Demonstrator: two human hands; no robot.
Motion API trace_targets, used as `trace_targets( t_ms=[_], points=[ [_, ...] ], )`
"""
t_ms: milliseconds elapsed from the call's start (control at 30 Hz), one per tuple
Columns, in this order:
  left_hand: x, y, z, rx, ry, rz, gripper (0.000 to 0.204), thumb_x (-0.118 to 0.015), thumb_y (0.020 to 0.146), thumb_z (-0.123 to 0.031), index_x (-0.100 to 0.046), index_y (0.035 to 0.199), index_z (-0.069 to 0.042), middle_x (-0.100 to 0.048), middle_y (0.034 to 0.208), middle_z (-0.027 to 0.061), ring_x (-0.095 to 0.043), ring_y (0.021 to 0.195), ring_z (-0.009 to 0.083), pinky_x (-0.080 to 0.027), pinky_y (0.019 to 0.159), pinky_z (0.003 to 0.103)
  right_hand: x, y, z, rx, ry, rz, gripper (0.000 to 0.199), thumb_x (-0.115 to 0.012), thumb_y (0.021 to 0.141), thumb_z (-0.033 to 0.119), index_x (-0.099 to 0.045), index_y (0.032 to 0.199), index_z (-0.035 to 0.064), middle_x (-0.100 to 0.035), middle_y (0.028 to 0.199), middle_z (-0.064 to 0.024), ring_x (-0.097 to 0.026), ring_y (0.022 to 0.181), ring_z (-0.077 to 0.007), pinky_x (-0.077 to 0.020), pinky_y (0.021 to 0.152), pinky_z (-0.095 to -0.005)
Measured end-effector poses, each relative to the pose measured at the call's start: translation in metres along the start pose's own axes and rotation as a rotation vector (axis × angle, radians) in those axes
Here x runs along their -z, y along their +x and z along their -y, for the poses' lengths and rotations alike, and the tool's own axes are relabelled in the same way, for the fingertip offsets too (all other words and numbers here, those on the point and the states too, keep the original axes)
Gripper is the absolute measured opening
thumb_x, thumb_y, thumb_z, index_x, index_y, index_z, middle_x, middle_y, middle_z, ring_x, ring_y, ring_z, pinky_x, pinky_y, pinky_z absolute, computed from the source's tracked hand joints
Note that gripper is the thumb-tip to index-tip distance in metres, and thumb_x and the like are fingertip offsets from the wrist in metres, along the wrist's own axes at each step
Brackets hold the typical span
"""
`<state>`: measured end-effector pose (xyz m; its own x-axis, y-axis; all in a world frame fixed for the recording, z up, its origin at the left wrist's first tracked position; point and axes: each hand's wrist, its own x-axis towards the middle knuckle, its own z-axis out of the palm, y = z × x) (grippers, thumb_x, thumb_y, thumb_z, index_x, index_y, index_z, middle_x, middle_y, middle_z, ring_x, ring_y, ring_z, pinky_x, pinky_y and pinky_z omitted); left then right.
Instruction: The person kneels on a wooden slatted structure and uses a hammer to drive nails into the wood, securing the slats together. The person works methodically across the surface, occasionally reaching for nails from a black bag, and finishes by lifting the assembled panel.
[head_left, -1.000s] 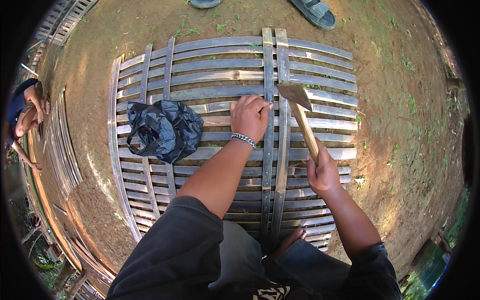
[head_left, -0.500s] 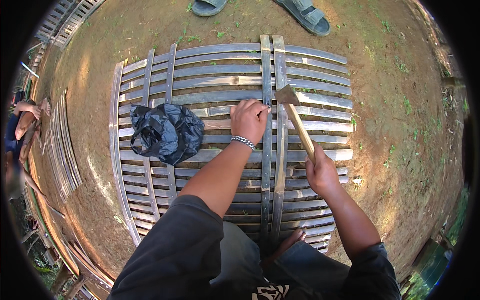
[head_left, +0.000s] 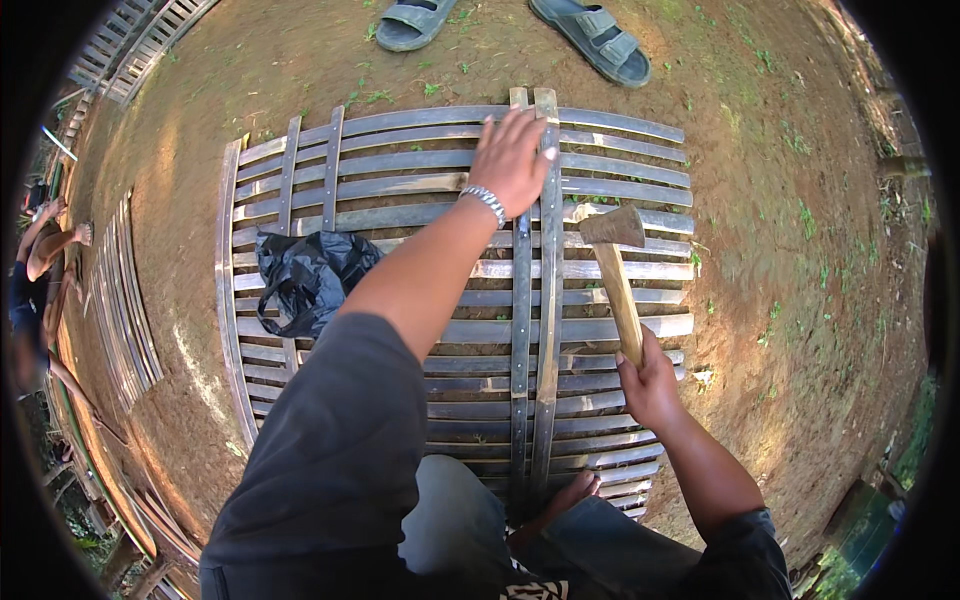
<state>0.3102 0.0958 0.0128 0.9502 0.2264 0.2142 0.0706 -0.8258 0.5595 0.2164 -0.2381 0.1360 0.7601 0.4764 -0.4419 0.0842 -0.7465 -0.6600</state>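
Note:
A slatted bamboo panel [head_left: 455, 331] lies on the ground before me, its thin slats joined by long crossbars. My left hand [head_left: 508, 165] is stretched out over the far part of the paired crossbars [head_left: 547, 260], fingers spread and slightly blurred; whether it touches the wood I cannot tell. In my right hand [head_left: 650, 385] is a hatchet, gripped low on its wooden handle [head_left: 620, 305]. The rusty hatchet head [head_left: 613, 228] is raised over the right side of the panel. A crumpled black plastic bag [head_left: 310, 275] rests on the slats left of my forearm, which partly covers it.
A pair of grey sandals [head_left: 590, 40] is on the bare dirt beyond the panel. Another slatted panel [head_left: 122, 300] lies at the left, with a person [head_left: 45, 260] sitting near it. My bare foot [head_left: 575, 490] is at the panel's near side.
My left hand has moved away from me along the crossbars and its fingers have opened out. The hatchet has come nearer to me, its head turned. The view has shifted a little.

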Motion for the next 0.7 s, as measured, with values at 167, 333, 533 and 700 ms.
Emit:
trace_targets(
  t_ms=[167, 333, 533, 700],
  points=[
    [-0.065, 0.017, 0.017, -0.292, 0.164, 0.172, 0.059, -0.04, 0.107, -0.038, -0.035, 0.159, -0.011, -0.033, 0.165, 0.0137, -0.02, 0.157, 0.0271, -0.009, 0.129, 0.05, 0.014, 0.02, -0.008, -0.001, -0.043, 0.082, 0.05, -0.062, 0.097, 0.01, -0.045, 0.144, 0.0039, -0.069, 0.102, -0.0282, -0.071, 0.093, -0.0455, -0.0564, 0.079, -0.0465],
    [-0.046, 0.038, 0.021, -0.296, 0.167, 0.228, 0.058, -0.041, 0.106, -0.036, -0.037, 0.158, -0.011, -0.033, 0.165, 0.013, -0.021, 0.157, 0.0282, -0.01, 0.128, 0.052, 0.002, 0.055, -0.015, 0.126, -0.13, 0.122, 0.048, -0.06, 0.098, 0.008, -0.045, 0.143, 0.0008, -0.068, 0.106, -0.0282, -0.071, 0.093, -0.0446, -0.0562, 0.08, -0.0462],
    [-0.048, 0.033, 0.024, -0.301, 0.102, 0.171, 0.055, -0.047, 0.103, -0.032, -0.044, 0.154, -0.011, -0.04, 0.161, 0.0134, -0.026, 0.155, 0.0288, -0.014, 0.127, 0.052, -0.013, 0.071, -0.004, 0.361, -0.082, -0.005, 0.047, -0.062, 0.094, 0.005, -0.05, 0.139, 0.0032, -0.068, 0.107, -0.0284, -0.071, 0.088, -0.0456, -0.0584, 0.075, -0.0478],
    [-0.052, 0.02, 0.026, -0.286, 0.099, 0.179, 0.055, -0.048, 0.103, -0.031, -0.045, 0.153, -0.011, -0.041, 0.161, 0.0133, -0.027, 0.154, 0.029, -0.015, 0.127, 0.053, -0.021, 0.071, -0.007, 0.265, -0.264, 0.147, 0.045, -0.062, 0.093, 0.0, -0.048, 0.136, -0.0021, -0.068, 0.116, -0.0278, -0.072, 0.089, -0.0436, -0.0595, 0.074, -0.0467]
  ],
)
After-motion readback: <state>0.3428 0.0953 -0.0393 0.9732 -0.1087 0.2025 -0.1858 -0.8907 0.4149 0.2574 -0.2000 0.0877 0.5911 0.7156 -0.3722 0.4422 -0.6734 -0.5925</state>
